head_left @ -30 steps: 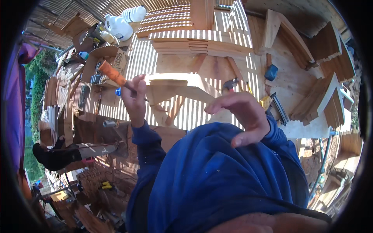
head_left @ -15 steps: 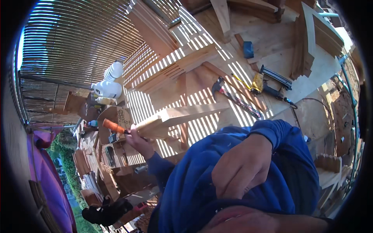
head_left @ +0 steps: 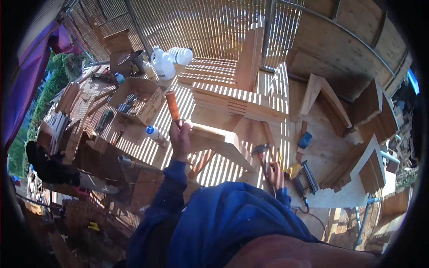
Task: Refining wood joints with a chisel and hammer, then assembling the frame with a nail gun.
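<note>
My left hand (head_left: 180, 137) is closed around a chisel with an orange handle (head_left: 172, 106), which points up and away from me; its blade is hidden by the hand. Just right of that hand, an angled wooden piece (head_left: 227, 145) stands on the bench. On the bench's near right side, my right hand (head_left: 276, 175) has its fingers closed on the handle of a claw hammer (head_left: 260, 150). The hammer's head shows beyond the fingers, close to the wooden piece.
A yellow and black nail gun (head_left: 308, 177) with a hose lies right of the hammer. Beyond it are a blue block (head_left: 304, 140) and stacked angled wood pieces (head_left: 359, 167). A cardboard box (head_left: 149, 107), a white bottle (head_left: 152, 131) and white jugs (head_left: 163, 67) stand at the left.
My right hand has gone from in front of my chest to the hammer and closed on it. My left hand still holds the chisel, now more upright. The view has turned.
</note>
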A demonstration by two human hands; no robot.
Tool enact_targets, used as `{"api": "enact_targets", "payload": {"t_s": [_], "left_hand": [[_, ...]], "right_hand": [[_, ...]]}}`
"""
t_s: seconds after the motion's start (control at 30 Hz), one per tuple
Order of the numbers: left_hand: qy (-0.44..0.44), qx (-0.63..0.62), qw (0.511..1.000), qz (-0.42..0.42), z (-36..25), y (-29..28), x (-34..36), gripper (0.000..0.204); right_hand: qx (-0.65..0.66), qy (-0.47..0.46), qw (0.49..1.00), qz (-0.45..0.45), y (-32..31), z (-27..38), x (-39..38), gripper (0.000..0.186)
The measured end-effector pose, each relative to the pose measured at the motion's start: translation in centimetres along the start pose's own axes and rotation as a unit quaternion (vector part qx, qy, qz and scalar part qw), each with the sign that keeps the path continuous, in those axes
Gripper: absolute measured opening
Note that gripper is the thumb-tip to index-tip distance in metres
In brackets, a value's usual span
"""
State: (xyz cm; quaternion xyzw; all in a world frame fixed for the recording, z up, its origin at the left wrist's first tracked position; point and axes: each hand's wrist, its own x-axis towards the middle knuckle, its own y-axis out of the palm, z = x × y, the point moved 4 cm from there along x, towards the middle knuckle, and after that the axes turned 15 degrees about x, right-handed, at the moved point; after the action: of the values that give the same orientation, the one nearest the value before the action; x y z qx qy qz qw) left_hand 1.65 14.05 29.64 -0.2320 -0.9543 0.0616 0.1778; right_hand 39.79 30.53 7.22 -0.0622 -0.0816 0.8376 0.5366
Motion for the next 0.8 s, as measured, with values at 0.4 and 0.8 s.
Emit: {"api": "enact_targets", "payload": {"t_s": [0.4,0.8], "left_hand": [[0.012,0.005,0.999,0.034,-1.2,0.4,0.1,0.023],[-0.038,-0.155,0.980,0.116,0.7,-1.5,-1.4,0.018]], "right_hand": [[-0.394,-0.099,0.913,-0.036,2.7,-3.6,2.9,0.054],[-0.331,-0.012,0.944,0.002,1.1,2.1,2.9,0.041]]}}
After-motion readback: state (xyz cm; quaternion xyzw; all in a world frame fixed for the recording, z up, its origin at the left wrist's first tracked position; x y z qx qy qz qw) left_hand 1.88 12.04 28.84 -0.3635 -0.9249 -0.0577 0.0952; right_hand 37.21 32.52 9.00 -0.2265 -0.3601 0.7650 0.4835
